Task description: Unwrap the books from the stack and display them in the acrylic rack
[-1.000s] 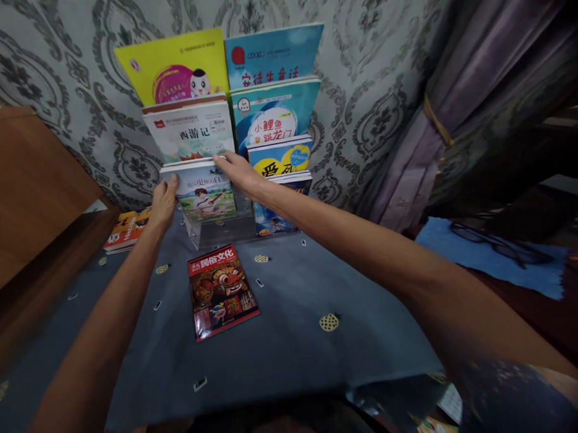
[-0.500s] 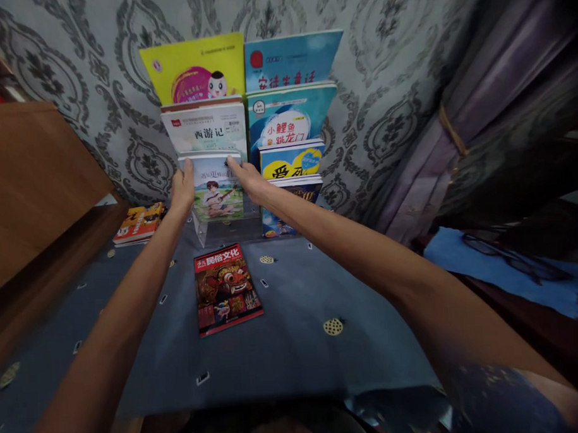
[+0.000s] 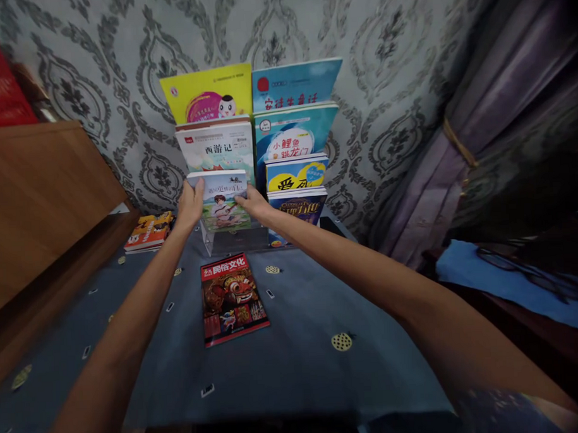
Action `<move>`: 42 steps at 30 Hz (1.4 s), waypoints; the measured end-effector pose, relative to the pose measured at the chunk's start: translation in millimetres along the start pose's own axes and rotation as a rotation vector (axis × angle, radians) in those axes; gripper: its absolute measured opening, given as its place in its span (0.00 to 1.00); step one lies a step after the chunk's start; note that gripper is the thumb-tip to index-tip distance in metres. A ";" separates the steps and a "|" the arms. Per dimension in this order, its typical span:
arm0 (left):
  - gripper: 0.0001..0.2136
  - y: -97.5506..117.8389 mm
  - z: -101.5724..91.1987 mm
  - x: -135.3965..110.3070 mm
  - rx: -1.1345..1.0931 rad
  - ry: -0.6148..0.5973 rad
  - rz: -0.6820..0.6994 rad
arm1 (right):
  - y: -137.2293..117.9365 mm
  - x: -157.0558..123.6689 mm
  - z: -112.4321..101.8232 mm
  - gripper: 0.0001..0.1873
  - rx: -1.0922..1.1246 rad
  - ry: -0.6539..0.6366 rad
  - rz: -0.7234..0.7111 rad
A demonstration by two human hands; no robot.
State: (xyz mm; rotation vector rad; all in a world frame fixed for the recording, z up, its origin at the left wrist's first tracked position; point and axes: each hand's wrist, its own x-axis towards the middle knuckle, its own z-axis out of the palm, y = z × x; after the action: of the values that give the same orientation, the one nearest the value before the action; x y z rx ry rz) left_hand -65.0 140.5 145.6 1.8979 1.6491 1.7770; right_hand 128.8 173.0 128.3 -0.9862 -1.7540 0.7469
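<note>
A book with a guitar player on its pale cover [image 3: 223, 203] stands upright in the left front of a clear stepped rack [image 3: 240, 240]. My left hand [image 3: 190, 204] grips its left edge, thumb on the front. From the other side my right hand [image 3: 254, 204] holds the right edge, its thumb lying on the cover. Directly behind rises a white book [image 3: 215, 146], and a yellow book [image 3: 209, 93] is at the back. In the right column stand a dark blue book [image 3: 300, 206], a yellow-and-blue book [image 3: 294, 173] and two teal books [image 3: 298, 131].
A red-and-black magazine [image 3: 234, 300] lies flat before the rack on the blue tablecloth [image 3: 294, 368]. Orange books [image 3: 148, 232] lie at the left, near a wooden panel [image 3: 42, 193]. Glasses rest on a blue cloth [image 3: 461, 270] at the right, below a tied curtain [image 3: 425, 186].
The view has tilted up slightly, so everything sits lower in the picture. My right thumb has slid from the book's top corner down its right edge. Both hands stay at the book.
</note>
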 end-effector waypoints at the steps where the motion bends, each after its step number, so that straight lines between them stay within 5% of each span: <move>1: 0.24 -0.4 -0.2 -1.9 0.005 -0.018 0.006 | 1.1 -1.9 0.8 0.16 -0.030 0.004 0.015; 9: 0.14 -3.6 -2.4 -8.3 0.067 -0.117 -0.061 | 2.2 -13.0 4.4 0.18 -0.082 0.025 0.014; 17: 0.09 7.4 -5.5 -4.8 0.206 -0.056 -0.093 | 2.1 -10.5 6.8 0.18 -0.075 0.024 -0.001; 42: 0.13 -3.1 -18.9 4.8 0.185 -0.123 -0.047 | 5.8 -10.2 4.4 0.20 0.012 -0.036 -0.013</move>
State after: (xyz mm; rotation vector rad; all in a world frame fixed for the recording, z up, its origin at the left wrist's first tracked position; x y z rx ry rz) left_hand -82.2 134.2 153.1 1.9781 1.8536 1.5047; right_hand 128.6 166.7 117.5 -0.9581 -1.7831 0.7701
